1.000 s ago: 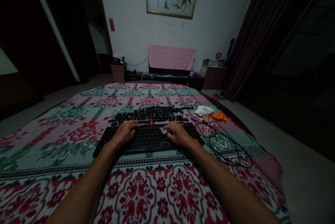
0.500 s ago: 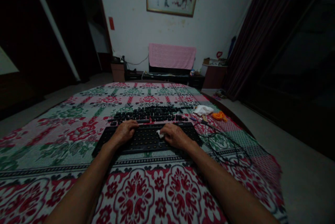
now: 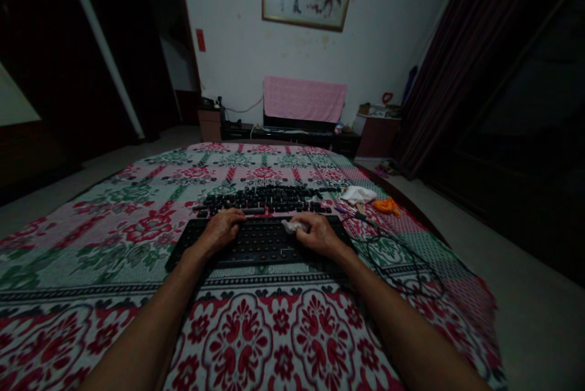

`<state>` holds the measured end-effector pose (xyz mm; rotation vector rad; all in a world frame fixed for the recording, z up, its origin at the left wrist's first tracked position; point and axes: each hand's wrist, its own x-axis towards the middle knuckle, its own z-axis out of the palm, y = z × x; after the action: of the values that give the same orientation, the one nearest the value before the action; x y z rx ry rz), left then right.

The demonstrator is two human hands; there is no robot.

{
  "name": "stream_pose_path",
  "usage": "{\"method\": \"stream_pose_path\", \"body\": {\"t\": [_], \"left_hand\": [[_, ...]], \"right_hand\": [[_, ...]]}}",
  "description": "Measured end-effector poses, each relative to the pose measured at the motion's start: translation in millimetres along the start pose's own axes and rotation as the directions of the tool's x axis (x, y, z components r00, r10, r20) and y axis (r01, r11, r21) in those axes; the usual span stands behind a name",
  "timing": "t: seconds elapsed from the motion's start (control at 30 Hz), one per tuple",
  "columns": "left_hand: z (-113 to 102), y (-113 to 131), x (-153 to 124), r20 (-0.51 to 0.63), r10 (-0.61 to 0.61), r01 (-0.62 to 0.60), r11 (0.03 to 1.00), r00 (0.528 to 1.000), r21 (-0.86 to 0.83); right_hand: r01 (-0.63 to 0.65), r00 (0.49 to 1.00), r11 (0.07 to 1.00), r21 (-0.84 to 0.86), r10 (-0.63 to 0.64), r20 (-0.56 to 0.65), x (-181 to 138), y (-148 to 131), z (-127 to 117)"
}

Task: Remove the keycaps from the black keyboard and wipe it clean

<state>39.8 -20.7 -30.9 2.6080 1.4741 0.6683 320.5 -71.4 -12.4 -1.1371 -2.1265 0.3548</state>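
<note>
A black keyboard (image 3: 258, 248) with its keycaps off lies flat on the patterned cloth, rows of bare key posts showing. My left hand (image 3: 223, 228) is closed over its left part, fingers curled together at the back edge. In the fingers of my right hand (image 3: 319, 234) is a crumpled white tissue (image 3: 290, 226), just over the keyboard's right half. Loose black keycaps (image 3: 274, 198) lie in rough rows behind the keyboard. A long dark bar-shaped piece (image 3: 253, 211) sits between them and the keyboard's back edge.
To the right lie a white cloth (image 3: 359, 195), an orange cloth (image 3: 386, 206), a pen-like tool (image 3: 340, 210) and a looped black cable (image 3: 414, 257). The floral tablecloth (image 3: 256, 318) covers the table. A low cabinet (image 3: 345, 144) stands by the far wall.
My right hand has shifted slightly right and toward the keyboard's back edge, and more of the tissue shows. The left hand keeps its place on the keyboard. The view has turned slightly.
</note>
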Motion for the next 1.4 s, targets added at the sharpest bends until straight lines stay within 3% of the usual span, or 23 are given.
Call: {"method": "stream_pose_path", "body": {"t": [0.13,0.43,0.6,0.87,1.13,1.2,1.3,1.4], "left_hand": [[0,0,0,-0.012,0.002,-0.002,1.000,1.000,-0.004],[3,-1,-2,-0.036,0.012,-0.012,1.000,0.999,-0.022],[4,-2,-2,-0.031,0.009,-0.009,1.000,0.999,-0.015],[3,-3,0,-0.012,0.018,-0.017,1.000,1.000,0.018],[3,-2,-1,-0.023,0.018,-0.017,1.000,1.000,0.019],[3,-2,-2,-0.021,0.023,-0.022,0.999,1.000,0.032],[3,-1,-2,-0.023,0.026,-0.025,0.999,0.999,0.041],[3,-1,-1,-0.028,0.017,-0.016,0.999,0.999,0.045]], "right_hand": [[-0.028,0.993,0.999,-0.047,0.023,-0.113,-1,15,-3],[0.130,0.991,0.987,-0.095,-0.132,-0.016,-4,17,-1],[0.140,0.990,0.984,-0.107,-0.140,0.011,-3,15,-1],[0.190,0.975,0.962,-0.196,-0.161,0.152,-2,3,-3],[0.122,0.957,0.976,-0.183,-0.067,0.281,-4,-13,-9],[0.051,0.969,0.995,-0.088,-0.028,0.245,-3,-11,-13],[-0.086,0.995,0.996,0.016,0.085,0.051,-1,-4,-21],[-0.118,0.992,0.993,0.028,0.119,-0.049,-1,3,-23]]}}
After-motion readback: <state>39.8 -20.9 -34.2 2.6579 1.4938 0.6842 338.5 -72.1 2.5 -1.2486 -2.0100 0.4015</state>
